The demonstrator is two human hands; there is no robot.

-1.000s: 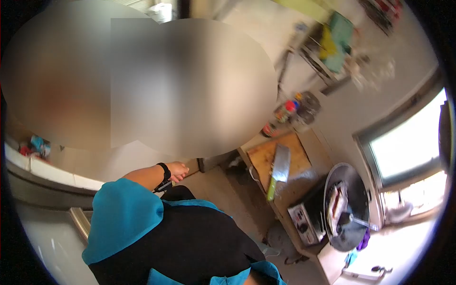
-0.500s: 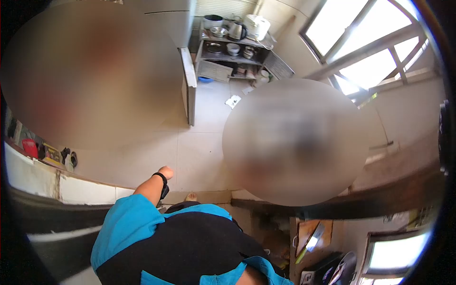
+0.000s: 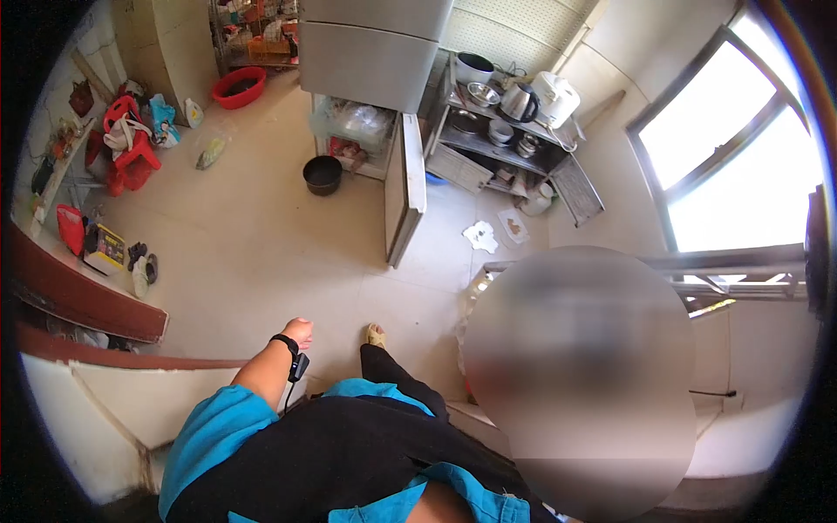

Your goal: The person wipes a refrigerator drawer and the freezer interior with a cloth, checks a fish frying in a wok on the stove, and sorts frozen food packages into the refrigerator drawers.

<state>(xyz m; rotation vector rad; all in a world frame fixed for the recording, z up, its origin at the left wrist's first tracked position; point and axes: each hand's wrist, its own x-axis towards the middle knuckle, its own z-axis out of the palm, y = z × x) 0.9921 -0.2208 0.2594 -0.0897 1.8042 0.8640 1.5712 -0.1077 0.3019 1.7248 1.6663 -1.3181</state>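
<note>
My left hand [image 3: 299, 332] hangs out in front over the tiled floor [image 3: 253, 261], fingers curled in, and no object shows in it. A black wrist device [image 3: 297, 366] with a cable is strapped just behind it. Nothing touches this hand; my sandalled foot [image 3: 375, 335] is to its right. My right hand is out of sight. Further ahead stands a grey fridge [image 3: 366, 61] with its lower door [image 3: 406, 192] swung wide, showing bagged food [image 3: 353, 126] inside. A dark pot [image 3: 323, 175] sits on the floor before it.
A metal cabinet [image 3: 501, 100] with open doors holds a kettle [image 3: 519, 103] and bowls. A red basin [image 3: 239, 86], a red stool [image 3: 132, 161] and a bagged vegetable [image 3: 209, 155] are at the left. Door frame edges flank me. A large blurred patch hides the right side.
My view has shifted forward past the doorway, so the fridge, pot and left side of the room show. The left hand stays curled; my foot is further forward.
</note>
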